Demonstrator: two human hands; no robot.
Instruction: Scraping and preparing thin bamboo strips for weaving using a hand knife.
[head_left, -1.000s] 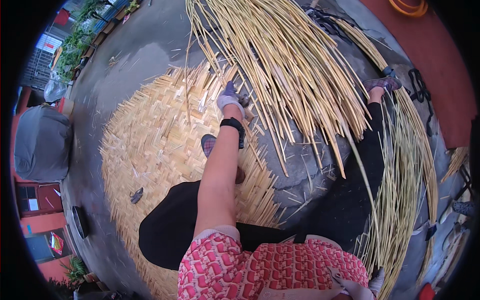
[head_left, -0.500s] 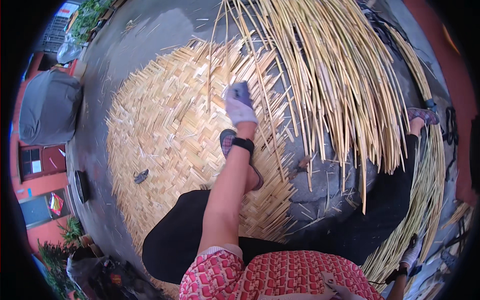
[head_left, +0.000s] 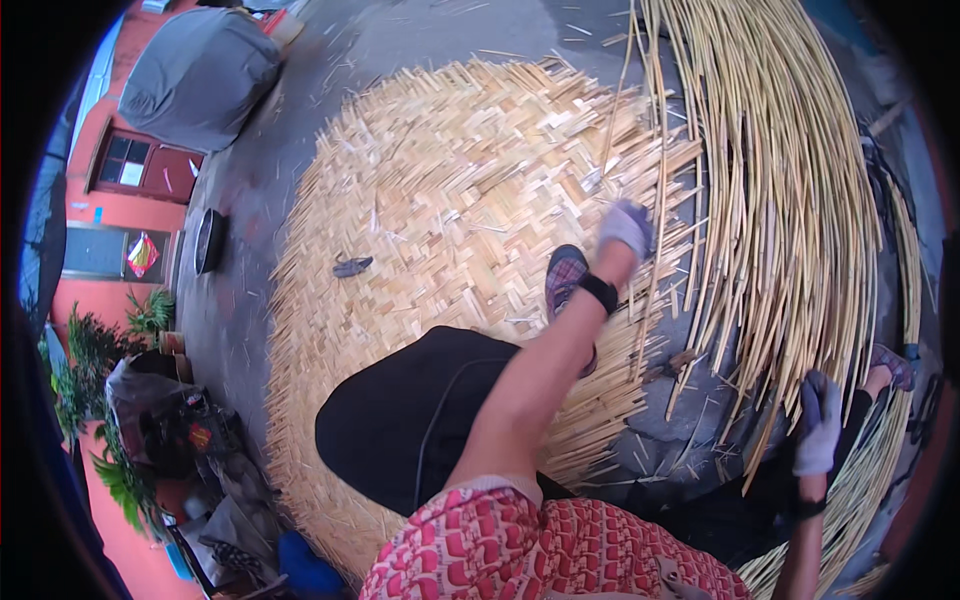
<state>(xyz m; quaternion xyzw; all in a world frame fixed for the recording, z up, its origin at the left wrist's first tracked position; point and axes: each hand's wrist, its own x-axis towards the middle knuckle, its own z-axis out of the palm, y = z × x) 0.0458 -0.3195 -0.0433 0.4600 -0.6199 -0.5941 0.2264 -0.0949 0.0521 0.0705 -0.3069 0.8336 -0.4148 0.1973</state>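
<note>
My left hand (head_left: 627, 230), in a pale glove with a grey palm, hovers over the right part of a woven mat (head_left: 430, 200) of split, flattened stalks. Its fingers are curled, and a thin reed stalk (head_left: 660, 160) runs close along them. Blur hides what, if anything, they hold. Gloved the same way, my right hand (head_left: 818, 425) is raised near the lower ends of a large spread of reed stalks (head_left: 770, 200). Its fingers point up and stand somewhat apart, with nothing seen in them. My slippered foot (head_left: 566, 280) rests on the mat below my left hand.
A small dark object (head_left: 352, 267) lies on the mat. Greener stalks (head_left: 860, 490) lie at the lower right, by my other foot (head_left: 890, 367). Left are a grey covered bulk (head_left: 200, 80), a dark basin (head_left: 208, 240), potted plants (head_left: 150, 312) and a red wall.
The view has swung, so the mat and stalks sit further right. My left hand has come back toward me, nearer my foot. My right hand has risen from the lower right to the reed ends.
</note>
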